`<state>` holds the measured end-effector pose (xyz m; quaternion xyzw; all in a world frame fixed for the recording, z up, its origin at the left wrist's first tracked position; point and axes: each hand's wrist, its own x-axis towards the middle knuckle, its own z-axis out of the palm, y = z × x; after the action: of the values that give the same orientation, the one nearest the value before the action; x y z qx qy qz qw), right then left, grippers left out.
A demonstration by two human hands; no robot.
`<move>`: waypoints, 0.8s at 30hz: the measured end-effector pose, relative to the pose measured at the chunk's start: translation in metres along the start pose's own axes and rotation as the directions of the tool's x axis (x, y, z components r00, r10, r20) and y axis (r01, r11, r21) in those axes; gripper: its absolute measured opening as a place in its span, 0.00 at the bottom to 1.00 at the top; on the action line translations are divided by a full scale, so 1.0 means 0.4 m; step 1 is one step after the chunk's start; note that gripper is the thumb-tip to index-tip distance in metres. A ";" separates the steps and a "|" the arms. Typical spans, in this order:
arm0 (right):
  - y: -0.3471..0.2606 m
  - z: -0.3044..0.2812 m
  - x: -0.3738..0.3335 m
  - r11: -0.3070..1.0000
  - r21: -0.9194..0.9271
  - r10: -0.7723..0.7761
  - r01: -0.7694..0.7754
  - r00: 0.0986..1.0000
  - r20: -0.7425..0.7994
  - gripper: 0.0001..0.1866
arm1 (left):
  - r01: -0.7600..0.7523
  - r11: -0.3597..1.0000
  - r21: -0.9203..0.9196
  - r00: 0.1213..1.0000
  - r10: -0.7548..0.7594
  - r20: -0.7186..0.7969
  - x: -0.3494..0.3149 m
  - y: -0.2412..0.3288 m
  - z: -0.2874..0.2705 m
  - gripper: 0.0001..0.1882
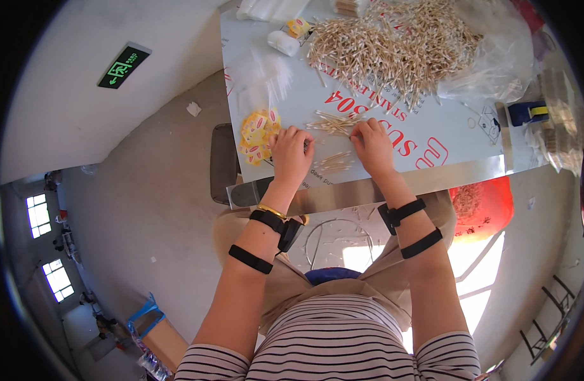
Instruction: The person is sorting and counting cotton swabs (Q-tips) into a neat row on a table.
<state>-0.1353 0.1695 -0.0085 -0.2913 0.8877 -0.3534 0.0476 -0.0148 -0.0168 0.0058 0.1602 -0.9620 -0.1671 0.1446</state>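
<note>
From my remote seat, nearest the camera are the striped shirt and both forearms, each strapped with black bands. The left hand rests knuckles-up on the white table, fingers curled down onto the surface just beside a heap of yellow-and-red stickers; I cannot tell whether anything is pinched under it. The right hand is curled too, its fingertips touching the end of a small bundle of thin wooden sticks lying between the two hands (a second loose cluster sits nearer the table edge, between the wrists).

As I judge it, the step in hand is gathering and squaring that little bundle. To do it well I would keep both sets of fingertips low, press the sticks' ends level against each other, and draw only a few at a time so none roll away toward the steel edge strip.

Farther off lies the big pile of sticks, partly on clear plastic, with a white roll to its left and a blue tape dispenser at the right.
</note>
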 end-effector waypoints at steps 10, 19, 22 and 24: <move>0.018 -0.021 -0.006 0.997 0.071 -0.039 0.035 0.997 0.061 0.07 | 0.082 0.964 -0.253 0.980 -0.031 0.199 -0.021 0.008 -0.024 0.05; -0.055 -0.011 -0.005 0.988 0.108 -0.115 0.107 0.990 0.075 0.05 | 0.075 0.950 -0.302 0.997 -0.066 0.038 -0.016 0.021 -0.046 0.09; -0.092 -0.041 -0.015 0.977 0.153 -0.163 0.147 0.982 0.100 0.04 | 0.096 0.905 -0.415 0.995 -0.092 0.030 -0.017 0.027 -0.068 0.08; -0.106 -0.066 -0.027 0.970 0.184 -0.185 0.160 0.974 0.132 0.04 | 0.107 0.896 -0.431 0.987 -0.044 0.153 -0.022 0.029 -0.092 0.07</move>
<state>-0.1135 0.1668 0.0377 -0.3878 0.8190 -0.4091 0.1075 0.0024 -0.0133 0.0415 0.1490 -0.9006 -0.3952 0.1029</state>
